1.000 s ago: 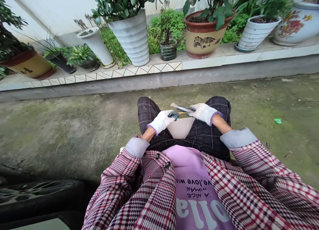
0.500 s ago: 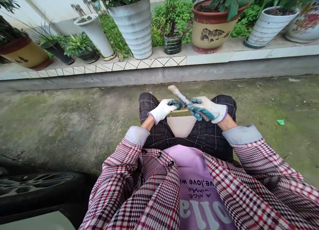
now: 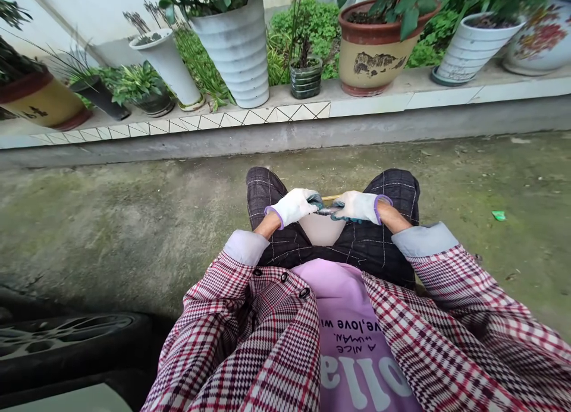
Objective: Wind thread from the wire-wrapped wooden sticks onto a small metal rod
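Observation:
My left hand (image 3: 302,206) and my right hand (image 3: 357,206) wear white gloves with dark green palms and purple cuffs. They meet close together above my lap. Fingers of both hands close round a slim, stick-like object (image 3: 327,211), whose short grey, shiny stretch shows between them. The gloves cover its ends, so its kind is unclear. Below the hands, between my thighs, is a pale, smooth surface (image 3: 323,232). A thin yellowish edge (image 3: 331,197) runs just beyond the gloves.
A low tiled ledge (image 3: 375,104) crosses ahead, bearing several potted plants, among them a ribbed white pot (image 3: 236,52) and a tan-and-red pot (image 3: 372,58). A car wheel (image 3: 66,337) stands at lower left. A green scrap (image 3: 498,215) lies on the concrete ground (image 3: 178,204) at right.
My right hand has lowered and turned the stick-like object from a raised slant to nearly level. My left hand has moved slightly down and now closes on its other end.

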Motion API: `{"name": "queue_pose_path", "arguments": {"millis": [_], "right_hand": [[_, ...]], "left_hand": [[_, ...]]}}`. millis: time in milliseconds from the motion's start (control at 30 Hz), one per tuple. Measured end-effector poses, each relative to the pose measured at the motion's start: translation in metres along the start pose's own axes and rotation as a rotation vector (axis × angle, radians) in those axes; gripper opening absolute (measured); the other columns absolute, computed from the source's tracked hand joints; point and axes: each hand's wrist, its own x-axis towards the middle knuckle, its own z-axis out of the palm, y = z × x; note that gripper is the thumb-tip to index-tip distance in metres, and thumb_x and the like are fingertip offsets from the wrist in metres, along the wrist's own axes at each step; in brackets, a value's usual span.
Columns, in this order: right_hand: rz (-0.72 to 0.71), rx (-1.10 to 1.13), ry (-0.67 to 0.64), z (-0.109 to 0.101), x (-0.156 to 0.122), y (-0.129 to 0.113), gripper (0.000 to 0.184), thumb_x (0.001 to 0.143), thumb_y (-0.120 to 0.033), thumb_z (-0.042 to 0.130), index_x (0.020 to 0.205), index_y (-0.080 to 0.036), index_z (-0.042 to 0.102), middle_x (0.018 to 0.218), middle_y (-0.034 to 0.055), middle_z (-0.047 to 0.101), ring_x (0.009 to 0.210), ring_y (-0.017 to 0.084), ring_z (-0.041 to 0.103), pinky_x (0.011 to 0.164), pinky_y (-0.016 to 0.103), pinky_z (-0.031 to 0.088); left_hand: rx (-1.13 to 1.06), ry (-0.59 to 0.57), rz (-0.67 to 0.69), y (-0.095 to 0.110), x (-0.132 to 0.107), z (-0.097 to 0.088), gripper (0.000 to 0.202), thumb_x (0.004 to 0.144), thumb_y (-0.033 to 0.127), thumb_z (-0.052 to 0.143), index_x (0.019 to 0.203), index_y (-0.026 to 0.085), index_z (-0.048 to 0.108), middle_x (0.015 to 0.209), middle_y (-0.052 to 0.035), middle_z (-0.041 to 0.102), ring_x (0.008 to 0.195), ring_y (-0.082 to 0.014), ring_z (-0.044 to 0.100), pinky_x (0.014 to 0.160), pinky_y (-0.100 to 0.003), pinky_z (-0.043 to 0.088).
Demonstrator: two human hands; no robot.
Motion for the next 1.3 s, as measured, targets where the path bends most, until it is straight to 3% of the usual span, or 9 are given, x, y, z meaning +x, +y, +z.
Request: {"name": "queue_pose_path", "arguments": {"millis": [233, 333, 433, 533, 667, 833, 1033, 1200, 1300], "right_hand": [[0.036, -0.283, 0.178, -0.005, 0.005, -0.007, 0.025, 0.080, -0.040, 0.060, 0.085, -0.017, 0.068, 0.070, 0.0043, 0.065, 0.058, 0.015, 0.053, 0.052, 0.026, 0.033], [0.022, -0.274, 0.250, -0.005, 0.002, -0.011, 0.022, 0.082, -0.036, 0.060, 0.089, -0.017, 0.067, 0.076, 0.0049, 0.067, 0.062, 0.015, 0.056, 0.054, 0.025, 0.036], [0.031, -0.043, 0.286, -0.004, -0.002, -0.013, 0.019, 0.082, -0.036, 0.063, 0.087, -0.017, 0.066, 0.068, 0.0020, 0.063, 0.053, 0.012, 0.054, 0.050, 0.024, 0.038], [0.012, 0.362, 0.257, 0.000, -0.003, -0.013, 0.024, 0.079, -0.039, 0.071, 0.079, -0.017, 0.062, 0.058, -0.0013, 0.057, 0.043, 0.009, 0.048, 0.041, 0.022, 0.039], [-0.045, 0.740, 0.190, 0.007, -0.003, -0.010, 0.034, 0.072, -0.044, 0.078, 0.074, -0.015, 0.060, 0.054, -0.0018, 0.055, 0.037, 0.008, 0.045, 0.032, 0.022, 0.039], [-0.129, 0.903, 0.103, 0.013, -0.006, -0.005, 0.039, 0.073, -0.048, 0.079, 0.076, -0.014, 0.060, 0.055, -0.0016, 0.056, 0.038, 0.008, 0.046, 0.029, 0.020, 0.038], [-0.038, 0.749, 0.195, 0.013, -0.001, -0.009, 0.032, 0.073, -0.042, 0.078, 0.075, -0.015, 0.060, 0.054, -0.0021, 0.054, 0.038, 0.008, 0.045, 0.030, 0.021, 0.038], [-0.007, 0.303, 0.376, 0.007, -0.003, -0.018, 0.023, 0.073, -0.027, 0.076, 0.068, -0.017, 0.056, 0.050, -0.0048, 0.051, 0.040, 0.007, 0.044, 0.034, 0.018, 0.033], [-0.008, 0.373, 0.355, 0.006, -0.004, -0.018, 0.023, 0.074, -0.028, 0.075, 0.070, -0.017, 0.056, 0.050, -0.0049, 0.051, 0.039, 0.007, 0.044, 0.035, 0.019, 0.033]], "left_hand": [[0.150, 0.194, -0.129, 0.009, -0.003, 0.005, 0.019, 0.081, 0.025, 0.060, 0.095, 0.019, 0.072, 0.086, -0.0056, 0.072, 0.078, -0.0185, 0.063, 0.072, -0.026, 0.046], [-0.028, 0.254, -0.157, 0.008, -0.003, 0.014, 0.014, 0.081, 0.023, 0.062, 0.090, 0.017, 0.070, 0.081, -0.0043, 0.071, 0.071, -0.0155, 0.061, 0.069, -0.025, 0.047], [-0.488, 0.262, -0.213, 0.006, -0.001, 0.022, 0.011, 0.082, 0.022, 0.062, 0.083, 0.013, 0.066, 0.067, -0.0015, 0.065, 0.056, -0.0100, 0.055, 0.056, -0.022, 0.045], [-0.832, 0.261, -0.259, 0.006, 0.001, 0.024, 0.009, 0.082, 0.020, 0.063, 0.081, 0.011, 0.064, 0.060, -0.0008, 0.063, 0.048, -0.0075, 0.053, 0.050, -0.021, 0.043], [-0.957, 0.254, -0.326, 0.007, 0.002, 0.021, 0.017, 0.080, 0.026, 0.070, 0.082, 0.009, 0.065, 0.058, -0.0016, 0.063, 0.046, -0.0079, 0.054, 0.049, -0.021, 0.045], [-0.997, 0.289, -0.252, 0.003, 0.002, 0.025, 0.022, 0.073, 0.027, 0.077, 0.081, 0.010, 0.065, 0.069, -0.0024, 0.066, 0.054, -0.0079, 0.057, 0.048, -0.021, 0.045], [-0.890, 0.293, -0.222, -0.004, 0.002, 0.028, 0.019, 0.075, 0.026, 0.074, 0.081, 0.011, 0.066, 0.074, -0.0017, 0.067, 0.050, -0.0052, 0.052, 0.047, -0.020, 0.042], [-0.835, 0.298, -0.302, -0.008, 0.003, 0.025, 0.021, 0.079, 0.029, 0.071, 0.077, 0.008, 0.066, 0.078, -0.0073, 0.071, 0.046, -0.0048, 0.051, 0.047, -0.021, 0.042], [-0.878, 0.290, -0.290, -0.006, 0.003, 0.024, 0.019, 0.080, 0.027, 0.067, 0.082, 0.008, 0.066, 0.081, -0.0082, 0.072, 0.046, -0.0050, 0.052, 0.049, -0.022, 0.044]]}}
